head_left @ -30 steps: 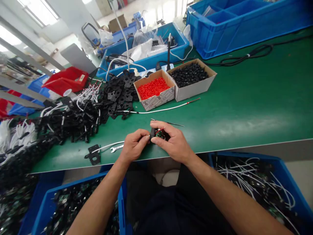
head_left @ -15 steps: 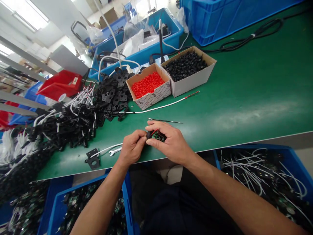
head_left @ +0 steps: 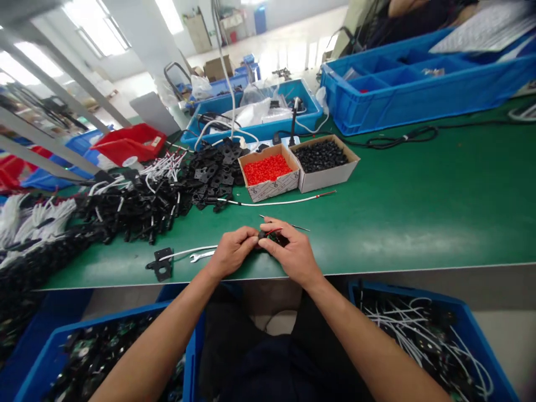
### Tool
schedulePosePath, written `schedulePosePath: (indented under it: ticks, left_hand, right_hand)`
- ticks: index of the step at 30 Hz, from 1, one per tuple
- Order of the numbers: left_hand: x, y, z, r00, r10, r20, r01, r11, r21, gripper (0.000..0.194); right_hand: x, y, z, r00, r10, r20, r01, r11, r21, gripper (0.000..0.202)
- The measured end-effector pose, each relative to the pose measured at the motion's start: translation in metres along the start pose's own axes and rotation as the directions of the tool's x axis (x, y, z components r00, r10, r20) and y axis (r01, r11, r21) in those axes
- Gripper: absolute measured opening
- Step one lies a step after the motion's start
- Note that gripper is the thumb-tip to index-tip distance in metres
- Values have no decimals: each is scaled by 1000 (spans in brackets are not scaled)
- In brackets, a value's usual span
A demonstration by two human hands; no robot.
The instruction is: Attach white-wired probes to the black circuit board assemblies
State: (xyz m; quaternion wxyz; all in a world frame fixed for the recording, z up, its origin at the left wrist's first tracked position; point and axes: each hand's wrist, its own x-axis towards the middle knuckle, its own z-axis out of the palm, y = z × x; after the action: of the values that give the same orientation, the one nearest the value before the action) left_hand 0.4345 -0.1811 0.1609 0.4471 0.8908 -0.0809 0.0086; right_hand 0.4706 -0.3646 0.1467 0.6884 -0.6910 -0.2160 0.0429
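Over the bench's front edge, my right hand (head_left: 295, 254) curls around a small green circuit board (head_left: 274, 237), with a red wire arching over it. My left hand (head_left: 232, 251) is closed, thumb and fingers pinching a small black part (head_left: 262, 234) at the board's left side. From behind the left hand a white cable (head_left: 190, 251) runs to a flat black bracket (head_left: 162, 264) on the bench. A metal wrench (head_left: 201, 256) lies partly under that hand. Just beyond the fingers is a thin metal rod (head_left: 300, 228); its middle is hidden by my right hand.
Cardboard boxes hold red caps (head_left: 268, 169) and black pieces (head_left: 321, 156). A white cable with a red-banded end (head_left: 285, 202) lies before them. Black brackets and cables (head_left: 142, 195) are heaped left. Blue bins (head_left: 427, 109) stand behind; others (head_left: 469, 312) sit below the edge. A person is partly visible behind.
My view has tilted up and shows more of the room and the rear blue bin. Both hands keep their hold on the circuit board and black part, with little visible movement.
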Motion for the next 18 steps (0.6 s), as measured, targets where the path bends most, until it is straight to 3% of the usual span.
schedulePosePath:
  ticks: [5,14,18]
  left_hand:
    - [0,16,-14,989,25,145,-18,999,-49,32]
    - [3,33,-11,988,-153,6,153,988,2,24]
    - [5,36,-16,986,-133,102,141,987,-76,30]
  right_hand:
    - [0,6,2,990,110,-84,-101,989,111,38]
    - [-2,17,5,986,140,-89,-114,962,249,47]
    - [-2,15,8,983,170,-67,-140,936,323,52]
